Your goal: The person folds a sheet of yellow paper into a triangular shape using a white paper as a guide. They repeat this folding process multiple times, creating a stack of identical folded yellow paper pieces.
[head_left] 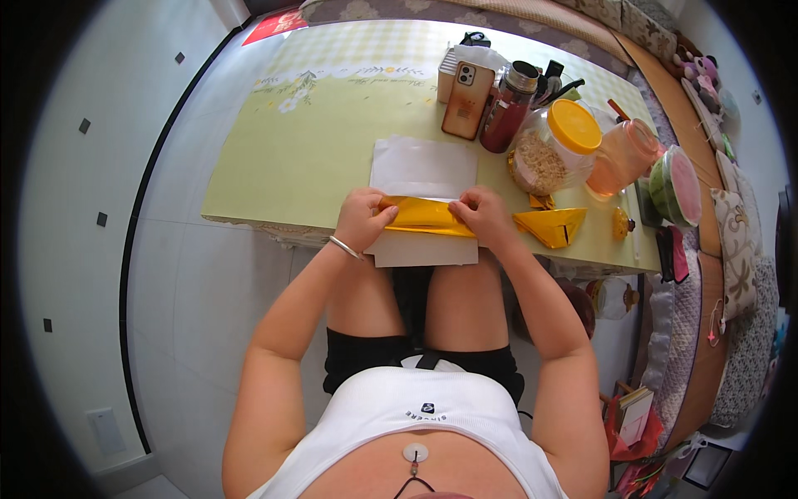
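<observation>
A strip of shiny gold foil paper [426, 216] is stretched between my two hands at the table's near edge. My left hand [364, 218] pinches its left end between thumb and fingers. At the other end, my right hand [482, 214] is closed on the foil in the same way. Beneath the foil lies a white sheet [424, 166], whose lower part [426, 249] juts past the table edge over my lap. Just right of my right hand rests a folded gold foil piece [552, 226], shaped like an ingot.
On the table [283, 166], a phone [467, 101] leans upright beside a dark red thermos [509, 108]. Farther right stand a yellow-lidded jar [544, 154], a pink pitcher [619, 158] and a cut watermelon [675, 187]. A small amber bottle [623, 223] sits near the right edge.
</observation>
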Demonstrator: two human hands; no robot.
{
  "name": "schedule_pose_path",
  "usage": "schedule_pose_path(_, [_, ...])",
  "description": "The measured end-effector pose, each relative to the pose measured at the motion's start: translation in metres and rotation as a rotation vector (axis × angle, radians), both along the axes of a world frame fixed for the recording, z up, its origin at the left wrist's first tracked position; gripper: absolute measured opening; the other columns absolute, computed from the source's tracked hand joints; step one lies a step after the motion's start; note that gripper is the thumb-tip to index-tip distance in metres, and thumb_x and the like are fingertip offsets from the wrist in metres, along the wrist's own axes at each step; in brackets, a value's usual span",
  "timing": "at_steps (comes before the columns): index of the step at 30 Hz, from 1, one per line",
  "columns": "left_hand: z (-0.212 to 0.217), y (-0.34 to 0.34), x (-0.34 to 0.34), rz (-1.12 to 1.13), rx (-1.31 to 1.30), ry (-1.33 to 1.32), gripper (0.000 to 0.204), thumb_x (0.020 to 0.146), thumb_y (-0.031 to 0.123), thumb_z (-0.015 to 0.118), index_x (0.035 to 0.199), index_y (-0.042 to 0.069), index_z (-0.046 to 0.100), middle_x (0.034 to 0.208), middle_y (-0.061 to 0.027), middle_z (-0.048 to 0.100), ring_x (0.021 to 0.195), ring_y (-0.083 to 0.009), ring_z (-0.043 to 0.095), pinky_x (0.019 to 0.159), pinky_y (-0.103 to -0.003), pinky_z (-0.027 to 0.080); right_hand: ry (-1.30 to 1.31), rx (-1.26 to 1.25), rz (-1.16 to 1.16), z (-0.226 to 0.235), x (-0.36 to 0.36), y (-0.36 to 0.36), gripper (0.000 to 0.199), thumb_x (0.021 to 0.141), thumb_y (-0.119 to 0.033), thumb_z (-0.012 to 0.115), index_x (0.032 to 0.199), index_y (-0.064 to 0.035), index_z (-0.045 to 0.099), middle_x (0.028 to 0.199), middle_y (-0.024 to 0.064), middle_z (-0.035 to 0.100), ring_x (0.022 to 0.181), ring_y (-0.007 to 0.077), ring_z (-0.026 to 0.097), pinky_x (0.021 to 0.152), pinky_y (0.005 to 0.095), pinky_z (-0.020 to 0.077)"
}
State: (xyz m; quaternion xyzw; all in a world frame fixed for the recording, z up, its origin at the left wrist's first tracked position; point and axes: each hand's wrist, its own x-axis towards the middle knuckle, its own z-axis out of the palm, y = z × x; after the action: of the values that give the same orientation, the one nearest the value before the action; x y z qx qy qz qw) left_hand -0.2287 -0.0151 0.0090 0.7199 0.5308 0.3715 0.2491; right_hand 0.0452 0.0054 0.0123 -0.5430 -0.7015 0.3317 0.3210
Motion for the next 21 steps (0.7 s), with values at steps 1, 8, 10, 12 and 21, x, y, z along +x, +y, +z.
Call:
schedule_pose_path(1, [-0.003, -0.001, 0.002, 0.051, 0.031, 0.066, 0.015, 0.078, 0.015, 0.077, 0.08, 0.001, 0.071, 0.094, -0.0134, 0.069, 0.096, -0.0307, 0.062, 0.085, -0.039, 0.049, -0.047, 0.033, -0.033, 0.003, -0.004, -0.001, 0.025, 0.078, -0.025, 0.077, 0.073, -0.0027, 0.069, 0.082, 0.012, 0.065, 0.078, 0.0318, 0.062, 0.072, 0.0418, 0.0485])
schedule_pose_path(8, [0.009, -0.009, 0.028, 0.297, 0.08, 0.454, 0.032, 0.075, 0.015, 0.075, 0.103, 0.001, 0.068, 0.11, -0.0147, 0.065, 0.103, -0.0337, 0.059, 0.093, -0.046, 0.046, -0.346, 0.24, -0.158, -0.007, -0.018, 0.005, 0.021, 0.076, -0.028, 0.078, 0.075, -0.0079, 0.073, 0.084, 0.0095, 0.064, 0.089, 0.0303, 0.061, 0.078, 0.0434, 0.0494])
schedule_pose_path(10, [0.01, -0.013, 0.033, 0.222, 0.26, 0.51, 0.045, 0.077, 0.017, 0.073, 0.117, -0.001, 0.063, 0.126, -0.0173, 0.061, 0.115, -0.0358, 0.055, 0.101, -0.049, 0.042, -0.37, 0.237, -0.154, -0.008, -0.02, 0.007, 0.022, 0.076, -0.029, 0.079, 0.076, -0.0083, 0.073, 0.085, 0.009, 0.065, 0.09, 0.03, 0.061, 0.079, 0.0437, 0.0492])
schedule_pose_path(12, [0.0, -0.015, 0.032, -0.013, 0.567, 0.509, 0.058, 0.081, 0.023, 0.072, 0.13, -0.003, 0.056, 0.14, -0.0202, 0.053, 0.129, -0.0379, 0.049, 0.109, -0.052, 0.036, -0.39, 0.246, -0.152, -0.008, -0.023, 0.006, 0.022, 0.076, -0.03, 0.079, 0.076, -0.0084, 0.073, 0.086, 0.0087, 0.065, 0.09, 0.0299, 0.061, 0.079, 0.0436, 0.0492])
schedule_pose_path(21, [-0.01, -0.048, 0.048, -0.208, 0.267, 0.677, 0.083, 0.088, 0.056, 0.061, 0.146, -0.001, 0.044, 0.155, -0.0204, 0.039, 0.144, -0.0376, 0.035, 0.116, -0.056, 0.025, -0.225, 0.177, -0.212, -0.014, -0.002, 0.004, 0.022, 0.078, -0.026, 0.078, 0.076, -0.0062, 0.069, 0.083, 0.0109, 0.066, 0.086, 0.0324, 0.061, 0.077, 0.0435, 0.0496])
